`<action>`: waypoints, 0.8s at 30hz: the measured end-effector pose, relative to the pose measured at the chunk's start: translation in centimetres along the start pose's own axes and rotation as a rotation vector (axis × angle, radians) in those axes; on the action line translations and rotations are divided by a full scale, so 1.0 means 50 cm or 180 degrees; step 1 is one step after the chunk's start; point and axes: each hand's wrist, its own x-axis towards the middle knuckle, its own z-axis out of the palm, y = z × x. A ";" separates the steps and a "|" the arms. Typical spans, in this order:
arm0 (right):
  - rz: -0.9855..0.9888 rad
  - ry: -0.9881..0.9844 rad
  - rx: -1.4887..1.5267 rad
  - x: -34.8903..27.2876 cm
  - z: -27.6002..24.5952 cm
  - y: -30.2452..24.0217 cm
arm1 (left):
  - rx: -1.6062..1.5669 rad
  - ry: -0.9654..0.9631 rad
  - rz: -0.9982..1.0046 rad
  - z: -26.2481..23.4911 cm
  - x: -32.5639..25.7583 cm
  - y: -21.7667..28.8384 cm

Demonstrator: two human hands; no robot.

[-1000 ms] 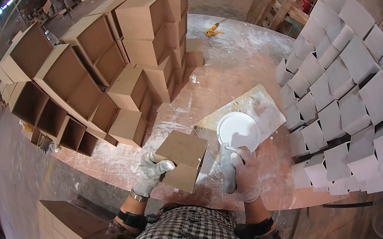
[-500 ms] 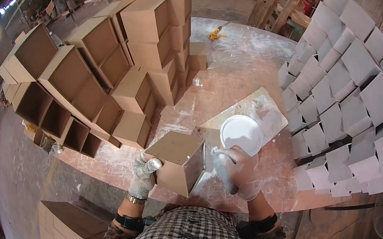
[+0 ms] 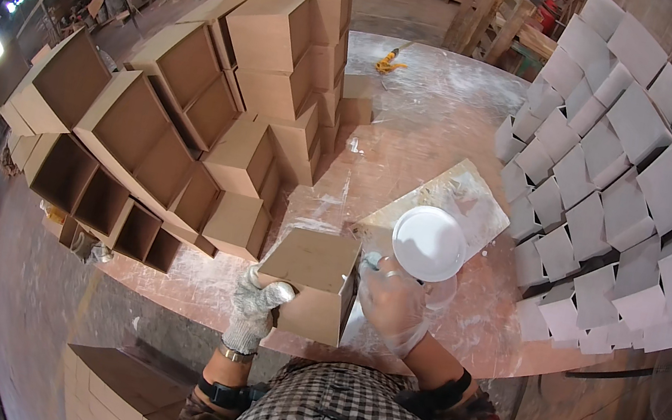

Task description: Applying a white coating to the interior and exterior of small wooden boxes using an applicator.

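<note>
Brown box [image 3: 308,280] — between the hands [image 3: 396,304], gripped by the left [image 3: 255,300].

Left hand [image 3: 255,300] grips a brown box [image 3: 314,287]; right hand [image 3: 394,299] beside it

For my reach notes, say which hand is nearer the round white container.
Right: the right hand is just this side of the container; the left hand is farther left, holding a box.

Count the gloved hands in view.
2: the left hand, holding the left side of the brown box; the right hand, close by the box's right side.
</note>
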 end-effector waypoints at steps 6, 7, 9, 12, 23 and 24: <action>0.0019 -0.1191 0.0515 -0.066 0.023 0.062 | -0.0065 0.0002 0.0105 0.008 0.005 0.016; 0.0075 -0.1387 0.0957 -0.073 0.019 0.074 | 0.0192 0.0114 -0.0061 0.001 0.006 -0.005; 0.0296 -0.1150 0.1098 -0.083 0.012 0.081 | 0.0453 0.0229 -0.0250 0.008 0.008 -0.006; 0.1093 -0.0916 0.1417 -0.122 0.010 0.122 | 0.1458 -0.0743 -0.0401 0.069 0.025 0.037; 0.2059 -0.0513 0.1842 -0.127 0.057 0.165 | 0.5524 -0.2700 0.2081 0.071 0.069 -0.194; 0.1587 -0.0454 0.1489 -0.113 0.071 0.171 | 0.5656 -0.2791 0.1664 0.080 0.071 -0.197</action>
